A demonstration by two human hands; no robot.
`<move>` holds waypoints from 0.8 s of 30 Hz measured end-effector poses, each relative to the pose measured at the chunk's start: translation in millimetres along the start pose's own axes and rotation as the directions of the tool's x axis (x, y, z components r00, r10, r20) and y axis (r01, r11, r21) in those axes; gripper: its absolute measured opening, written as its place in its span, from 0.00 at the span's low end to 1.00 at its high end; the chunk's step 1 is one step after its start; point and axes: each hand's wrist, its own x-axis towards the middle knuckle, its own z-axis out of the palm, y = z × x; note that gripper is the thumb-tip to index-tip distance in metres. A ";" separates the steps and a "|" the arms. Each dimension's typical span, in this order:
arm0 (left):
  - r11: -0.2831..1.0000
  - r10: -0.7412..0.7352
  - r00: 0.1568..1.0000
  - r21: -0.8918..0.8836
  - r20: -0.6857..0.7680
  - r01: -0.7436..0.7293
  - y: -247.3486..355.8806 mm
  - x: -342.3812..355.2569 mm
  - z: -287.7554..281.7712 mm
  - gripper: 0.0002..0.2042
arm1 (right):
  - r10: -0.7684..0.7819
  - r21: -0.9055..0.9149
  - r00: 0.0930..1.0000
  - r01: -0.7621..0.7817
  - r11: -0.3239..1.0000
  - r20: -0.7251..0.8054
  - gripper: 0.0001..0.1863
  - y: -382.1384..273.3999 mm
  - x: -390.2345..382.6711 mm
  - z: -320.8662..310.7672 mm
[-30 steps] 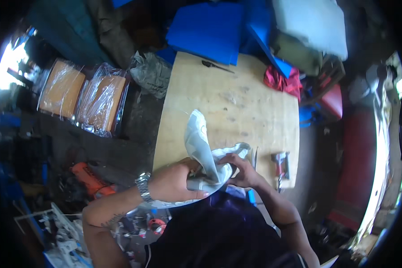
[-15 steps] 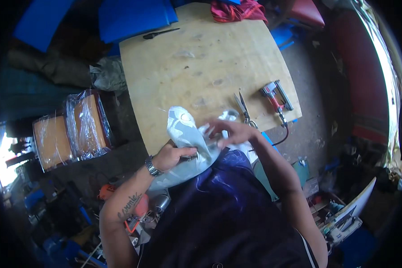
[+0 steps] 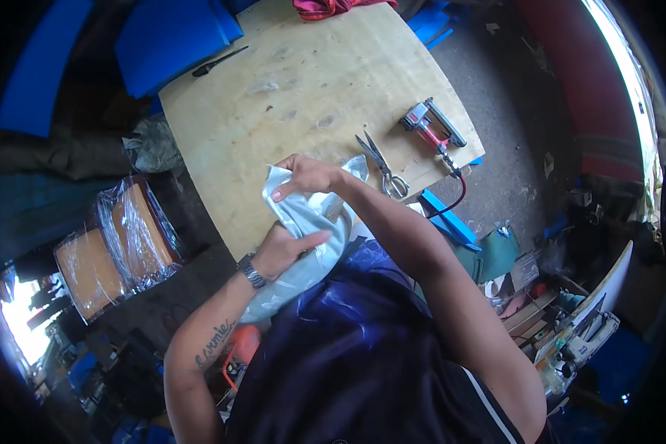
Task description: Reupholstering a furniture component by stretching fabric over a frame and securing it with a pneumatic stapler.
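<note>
L hand (image 3: 277,251) clamped on pale fabric (image 3: 303,211), R hand (image 3: 311,177) pinching its far end; fabric bunched at table's (image 3: 303,89) nr edge. Step: prob. arranging folds. Next move likely calls for firm two-hand hold.

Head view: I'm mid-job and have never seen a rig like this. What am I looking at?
There's no machine: these are a person's bare hands, filmed from above by a wide fisheye camera on their head, so straight edges bend. Picture left is the person's left. The left hand and right hand both hold pale fabric, the right farther from the body. On the wooden table lie scissors, a red-and-grey tool with a hose, and a slim black tool.
</note>
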 end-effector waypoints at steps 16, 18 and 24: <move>0.973 -0.075 0.950 0.185 -0.304 0.136 -7.8 11.3 13.7 0.11 | -0.639 -0.738 0.616 0.134 0.661 -0.460 0.12 -14.6 -129.5 24.6; 0.973 -0.080 0.955 0.184 -0.287 0.136 -9.2 12.3 11.9 0.11 | -0.652 -0.797 0.649 0.113 0.594 -0.394 0.12 -4.1 -151.9 45.9; 0.977 -0.062 0.952 0.177 -0.300 0.119 -12.4 12.9 22.2 0.13 | -0.613 -0.867 0.680 -0.066 0.495 -0.402 0.10 14.0 -154.0 78.9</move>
